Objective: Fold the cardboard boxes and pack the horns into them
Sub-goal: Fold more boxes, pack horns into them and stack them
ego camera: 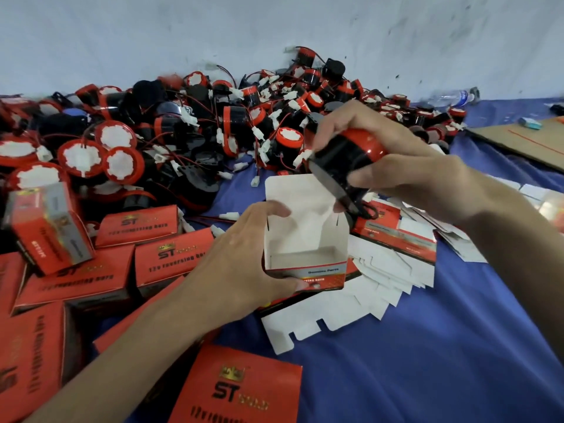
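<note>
The fingers of the left hand (pixel 241 254) curled round an open box (pixel 305 239), thumb on its near red wall and the fingertips hooked over its far left edge. The box stood upright with its lid flap raised at the back and its white inside bare. The fingers of the right hand (pixel 393 166) gripped a horn (pixel 345 160), a black body with a red band, tilted with its black mouth turned down toward the box. The horn hung just above the box's right rear corner, not inside it, and a black wire loop (pixel 364 209) dangled under it beside the box's right flap.

Under and just right of the box lay a fan of flat unfolded boxes (pixel 351 303), white sides up, on a blue cloth (pixel 427 346). Left of the left hand sat a heap of closed red boxes (pixel 171 261), and one more lay near the left forearm (pixel 241 389). Beyond both hands a large pile of loose horns (pixel 183 132), red and black with white plugs on thin wires, stretched back to a pale wall (pixel 213 35). Far right of the right hand, a sheet of brown cardboard (pixel 525 141) rested on the cloth, with a plastic bottle (pixel 451 97) lying behind it by the wall.
</note>
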The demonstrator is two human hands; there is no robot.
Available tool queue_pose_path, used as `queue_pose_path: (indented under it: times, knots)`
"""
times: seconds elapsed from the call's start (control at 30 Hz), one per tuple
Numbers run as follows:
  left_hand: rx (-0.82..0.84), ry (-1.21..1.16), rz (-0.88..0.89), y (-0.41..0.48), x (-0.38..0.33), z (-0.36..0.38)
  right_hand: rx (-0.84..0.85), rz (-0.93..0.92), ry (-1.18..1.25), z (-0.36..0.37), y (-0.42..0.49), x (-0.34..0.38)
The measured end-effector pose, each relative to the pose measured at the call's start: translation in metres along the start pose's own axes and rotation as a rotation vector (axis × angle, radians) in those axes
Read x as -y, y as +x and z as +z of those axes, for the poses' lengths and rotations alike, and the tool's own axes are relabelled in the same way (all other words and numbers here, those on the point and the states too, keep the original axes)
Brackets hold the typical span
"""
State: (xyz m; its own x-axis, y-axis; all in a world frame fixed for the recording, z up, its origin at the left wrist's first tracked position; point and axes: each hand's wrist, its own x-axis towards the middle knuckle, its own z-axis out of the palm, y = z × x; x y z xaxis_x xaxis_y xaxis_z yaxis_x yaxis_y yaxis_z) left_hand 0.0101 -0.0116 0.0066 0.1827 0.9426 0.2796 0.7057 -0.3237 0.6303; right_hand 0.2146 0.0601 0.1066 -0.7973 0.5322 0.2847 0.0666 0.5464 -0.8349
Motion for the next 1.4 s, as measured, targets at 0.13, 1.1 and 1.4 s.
queue_pose_path:
  times: [0.13, 1.1, 1.4]
  knots:
    - [0.026, -0.051, -0.006, 0.005, 0.002, 0.002, 0.002, -0.159, -0.59, 0.022, 0.003, 0.001]
    - [0.003, 0.049, -0.123, -0.001, -0.012, 0.001, 0.158, 0.098, -1.154, 0.018, -0.034, -0.019]
    - [0.019, 0.037, -0.148, 0.0, -0.012, 0.001, 0.226, 0.332, -1.333, -0.015, -0.025, -0.003]
